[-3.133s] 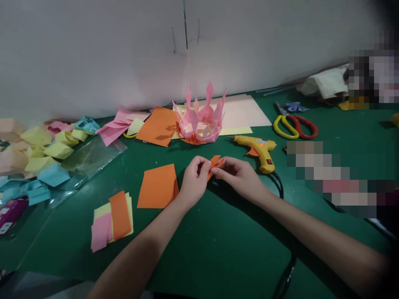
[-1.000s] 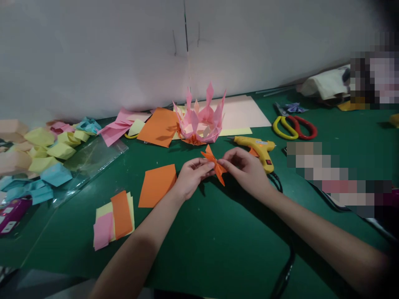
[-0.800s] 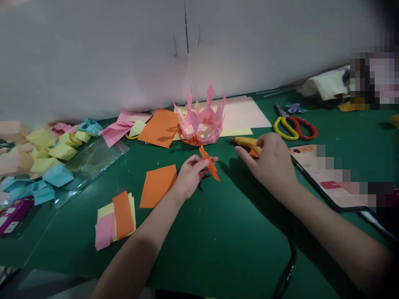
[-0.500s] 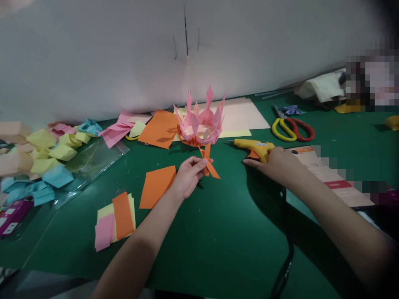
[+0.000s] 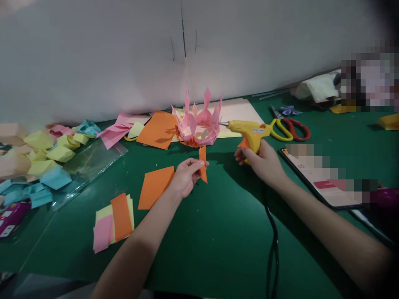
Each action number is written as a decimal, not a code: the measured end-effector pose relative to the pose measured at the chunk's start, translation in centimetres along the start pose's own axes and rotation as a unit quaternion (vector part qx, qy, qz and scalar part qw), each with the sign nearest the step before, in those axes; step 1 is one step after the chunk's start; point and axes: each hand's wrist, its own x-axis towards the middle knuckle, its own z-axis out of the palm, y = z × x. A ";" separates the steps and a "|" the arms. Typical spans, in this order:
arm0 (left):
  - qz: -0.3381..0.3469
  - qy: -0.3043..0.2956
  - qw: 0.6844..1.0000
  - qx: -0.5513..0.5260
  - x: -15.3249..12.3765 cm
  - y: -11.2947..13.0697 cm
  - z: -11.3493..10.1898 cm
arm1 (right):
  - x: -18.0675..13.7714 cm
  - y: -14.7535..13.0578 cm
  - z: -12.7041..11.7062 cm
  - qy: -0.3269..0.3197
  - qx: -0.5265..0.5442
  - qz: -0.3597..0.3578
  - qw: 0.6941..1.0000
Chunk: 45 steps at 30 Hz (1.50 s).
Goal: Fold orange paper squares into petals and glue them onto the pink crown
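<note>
My left hand pinches a narrow folded piece of orange paper between thumb and fingers, in the middle of the green table. My right hand is wrapped round the handle of a yellow glue gun, held up off the table with its metal nozzle pointing left. Behind my left hand stands a pink paper crown with pointed tips and an orange part at its front. The nozzle lies in line with the crown's right side; whether they touch I cannot tell. A flat orange sheet lies beside my left wrist.
Scissors with yellow and red handles lie beyond the glue gun. A phone is by my right forearm. The gun's black cord trails towards me. Folded paper pieces crowd the left, and small paper strips lie nearer.
My right hand has lifted the glue gun off the table and brought it left. The orange paper in my left hand has turned and now shows as one narrow upright strip.
</note>
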 end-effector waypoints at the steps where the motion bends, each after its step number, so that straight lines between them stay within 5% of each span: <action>1: 0.000 0.000 1.000 0.005 0.0 0.0 0.0 | -0.1 0.0 0.2 -0.005 0.016 -0.002 1.000; 11: 0.001 -0.016 0.999 0.035 -0.1 -0.2 0.0 | -1.0 -1.3 1.0 -0.031 0.052 -0.020 0.998; 21: -0.001 -0.002 0.999 -0.038 0.1 0.2 -0.3 | -1.6 -2.0 0.3 0.108 -0.157 -0.086 0.978; 45: -0.009 0.007 0.999 -0.030 0.2 0.1 -0.3 | -1.5 -1.3 0.5 0.083 -0.259 -0.170 0.947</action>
